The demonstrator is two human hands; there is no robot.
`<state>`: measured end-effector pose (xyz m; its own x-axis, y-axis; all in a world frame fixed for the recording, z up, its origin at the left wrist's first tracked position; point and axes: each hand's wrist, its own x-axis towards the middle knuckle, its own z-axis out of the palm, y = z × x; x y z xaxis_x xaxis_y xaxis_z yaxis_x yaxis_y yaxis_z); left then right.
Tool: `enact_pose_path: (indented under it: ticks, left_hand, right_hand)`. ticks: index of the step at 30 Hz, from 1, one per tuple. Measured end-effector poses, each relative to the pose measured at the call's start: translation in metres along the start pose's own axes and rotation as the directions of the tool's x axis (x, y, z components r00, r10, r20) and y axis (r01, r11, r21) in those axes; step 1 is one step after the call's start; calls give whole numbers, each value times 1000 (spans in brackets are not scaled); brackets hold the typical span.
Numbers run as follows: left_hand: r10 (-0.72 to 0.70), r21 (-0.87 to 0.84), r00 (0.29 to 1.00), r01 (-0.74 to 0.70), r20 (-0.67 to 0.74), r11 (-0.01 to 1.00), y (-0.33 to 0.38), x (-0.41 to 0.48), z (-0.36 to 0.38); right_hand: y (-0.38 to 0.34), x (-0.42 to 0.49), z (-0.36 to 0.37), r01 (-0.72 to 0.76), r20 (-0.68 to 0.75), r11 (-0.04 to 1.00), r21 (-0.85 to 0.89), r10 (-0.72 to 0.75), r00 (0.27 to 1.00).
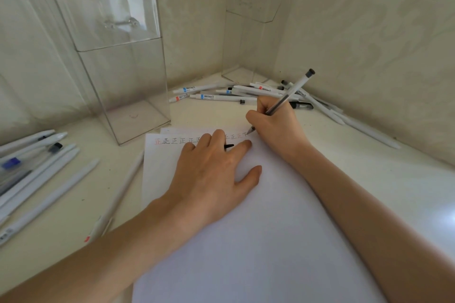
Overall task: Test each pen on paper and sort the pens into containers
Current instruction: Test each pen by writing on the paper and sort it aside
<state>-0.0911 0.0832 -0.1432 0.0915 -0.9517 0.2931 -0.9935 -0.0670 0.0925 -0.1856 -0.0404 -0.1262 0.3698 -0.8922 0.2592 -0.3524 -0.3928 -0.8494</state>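
Gripping tilted pen (290, 92), right hand (275, 125) on paper (246, 241)

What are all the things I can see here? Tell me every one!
paper: at least two sheets, white, middle
written marks: one row, red and black, paper's top edge
near box: one, clear, back left
far box: one, clear, back corner
pen pile: many, mostly white, back corner
loose pens: several, white or clear, left of paper
held pen: one, clear, right hand
left hand: one, flat on paper
right hand: one, grips held pen
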Motion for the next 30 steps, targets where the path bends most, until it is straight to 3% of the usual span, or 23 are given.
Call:
enact_pose_path:
  ticks: [12,17,21,26,30]
  left_hand:
    - [15,-47,1000,-14,24,999,1,0,-2]
    - [16,-191,999,-21,-31,981,1,0,-4]
    - [-67,-441,995,31,-68,897,-3,0,-5]
    - [-162,-560,986,114,-37,820,-10,4,-3]
    - [-253,-698,967,152,-43,699,-15,5,-5]
  right_hand:
    - [-3,-3,-2,-3,45,1000,-4,3,999]
    - [-1,-1,-4,-18,-13,1000,18,18,1000]
    - [-5,-3,-11,-6,-55,964,266,21,998]
    - [-12,-6,-14,8,138,879,477,-84,987]
    - [-13,-7,-14,-122,255,779,615,-51,966]
